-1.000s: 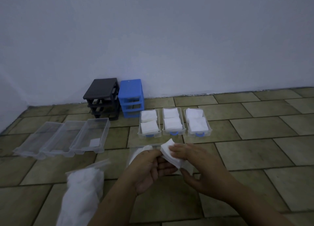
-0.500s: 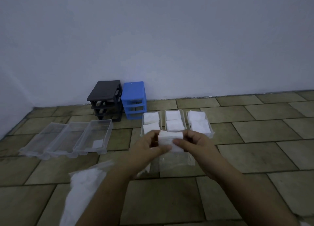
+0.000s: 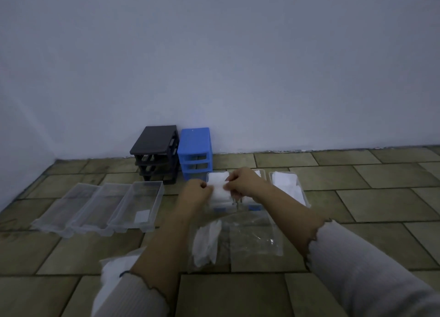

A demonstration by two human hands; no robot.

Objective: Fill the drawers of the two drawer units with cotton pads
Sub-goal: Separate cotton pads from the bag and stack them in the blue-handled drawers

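Head view: left hand (image 3: 198, 192) and right hand (image 3: 242, 182) pinched cotton pad stack (image 3: 220, 188) by opposite edges; likely light, soft, compressible, easily fanned apart.

My hands (image 3: 197, 192) have carried the cotton pads (image 3: 219, 187) forward. They are now above the left filled drawer (image 3: 215, 206).

Both forearms reach forward and come together above the drawer with cotton pads (image 3: 289, 185). The left hand (image 3: 196, 192) is closed into a loose fist, its fingers curled on the left edge of a stack of cotton pads (image 3: 220, 190). The right hand (image 3: 244, 182) pinches the right edge of the same stack, knuckles turned up. Pale sleeves cover both arms up to the wrists.
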